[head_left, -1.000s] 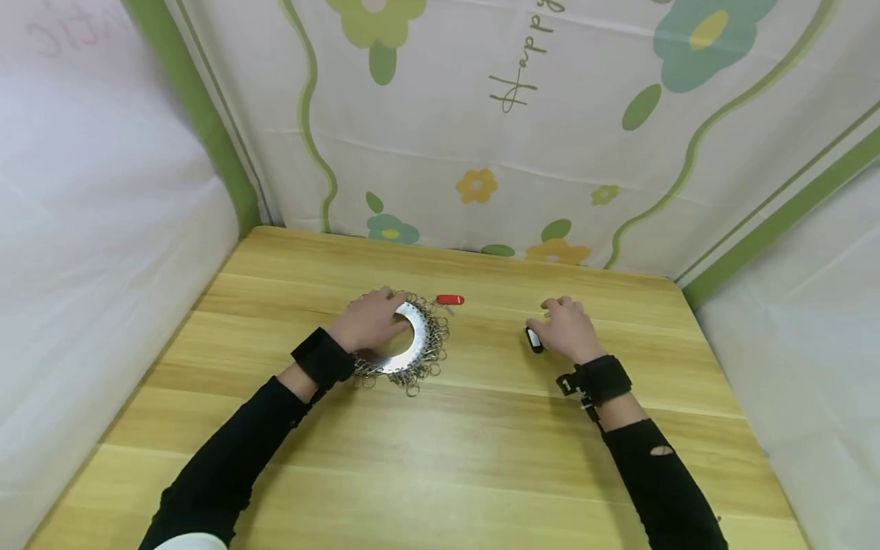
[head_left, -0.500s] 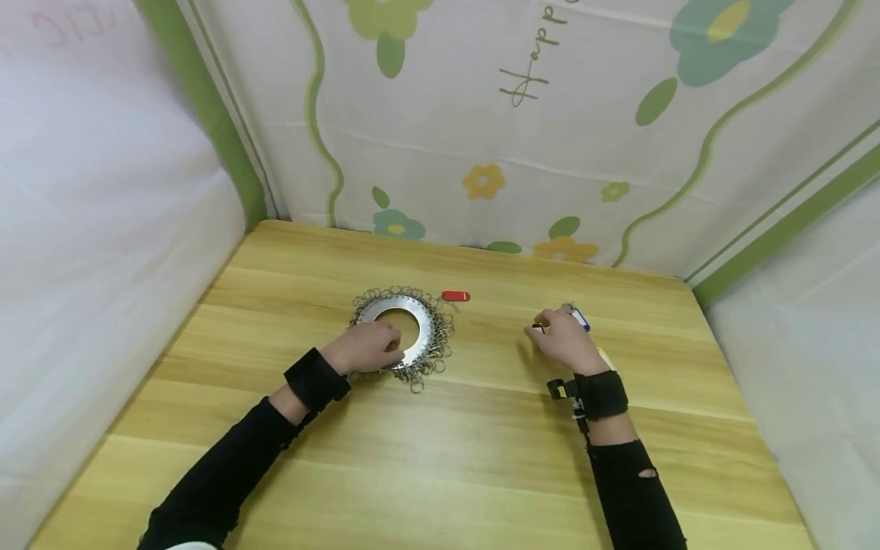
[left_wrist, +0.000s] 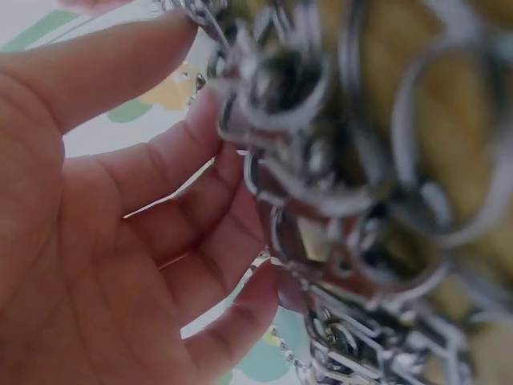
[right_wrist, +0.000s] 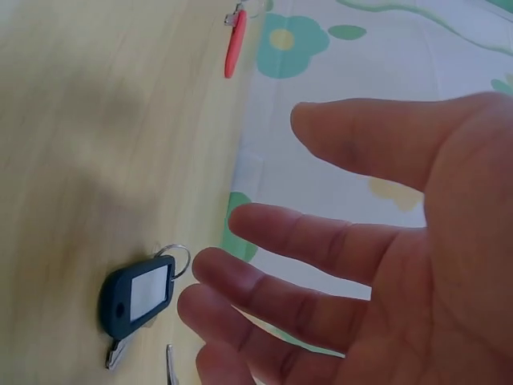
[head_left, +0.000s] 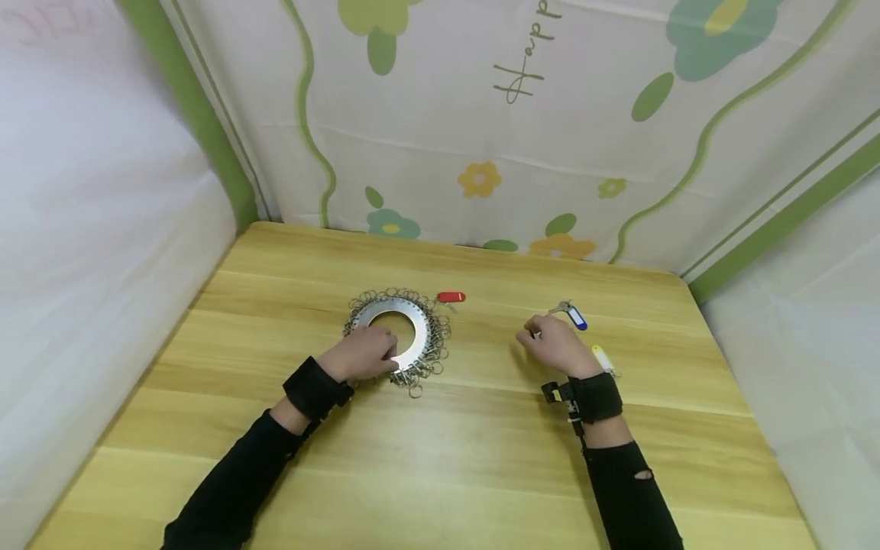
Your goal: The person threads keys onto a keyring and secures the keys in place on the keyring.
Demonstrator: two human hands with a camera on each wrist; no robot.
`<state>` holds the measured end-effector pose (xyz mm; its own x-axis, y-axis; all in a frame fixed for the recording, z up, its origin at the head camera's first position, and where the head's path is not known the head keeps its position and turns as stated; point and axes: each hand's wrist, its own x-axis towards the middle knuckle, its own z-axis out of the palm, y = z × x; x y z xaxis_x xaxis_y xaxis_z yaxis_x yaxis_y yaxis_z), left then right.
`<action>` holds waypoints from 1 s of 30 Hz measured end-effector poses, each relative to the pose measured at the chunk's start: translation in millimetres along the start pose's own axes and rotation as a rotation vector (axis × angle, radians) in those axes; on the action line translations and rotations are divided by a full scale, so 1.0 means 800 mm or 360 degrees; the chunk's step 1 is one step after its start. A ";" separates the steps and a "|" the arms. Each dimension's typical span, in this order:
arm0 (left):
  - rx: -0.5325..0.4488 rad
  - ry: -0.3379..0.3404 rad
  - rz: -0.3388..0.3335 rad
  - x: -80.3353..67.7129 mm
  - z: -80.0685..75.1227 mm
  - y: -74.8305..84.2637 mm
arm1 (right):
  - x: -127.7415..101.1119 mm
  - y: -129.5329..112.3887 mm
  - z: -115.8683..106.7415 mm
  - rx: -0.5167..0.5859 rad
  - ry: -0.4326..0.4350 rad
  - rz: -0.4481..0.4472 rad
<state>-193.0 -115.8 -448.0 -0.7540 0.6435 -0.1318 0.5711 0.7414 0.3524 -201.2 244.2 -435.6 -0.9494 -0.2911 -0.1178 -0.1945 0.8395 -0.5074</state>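
A flat metal disc (head_left: 422,327) with a round hole lies on the wooden table (head_left: 440,458), fringed all round with several steel key rings (left_wrist: 353,200). My left hand (head_left: 360,355) rests on the disc's near-left edge; in the left wrist view its relaxed fingers (left_wrist: 160,233) touch the rings without closing round them. My right hand (head_left: 553,344) hovers over the table with spread fingers (right_wrist: 321,249), holding nothing. A dark key tag (right_wrist: 136,297) with a white label and a ring lies just below its fingertips.
A red key tag (head_left: 451,297) lies just behind the disc to its right. A blue tag (head_left: 576,318) and a yellow tag (head_left: 603,357) lie beside my right hand. Flowered cloth walls (head_left: 481,137) close in the table at the back and both sides.
My left hand slid back from the disc's far side to its near-left edge. My right hand drew back, uncovering the blue and yellow tags.
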 end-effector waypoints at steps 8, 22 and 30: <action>-0.0036 -0.0051 0.0046 0.001 -0.001 -0.003 | 0.003 0.007 0.003 -0.0031 0.0036 -0.0054; -0.0119 -0.0209 0.0146 0.013 0.000 -0.004 | 0.004 0.011 -0.001 -0.0027 0.0029 -0.0084; -0.0212 -0.0222 0.0208 0.007 -0.008 -0.004 | 0.004 0.008 -0.002 -0.0039 0.0072 -0.0060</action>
<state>-201.6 -115.6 -443.7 -0.6187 0.7596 -0.2007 0.6064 0.6241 0.4927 -205.7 249.7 -438.2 -0.9514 -0.3020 -0.0600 -0.2356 0.8395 -0.4896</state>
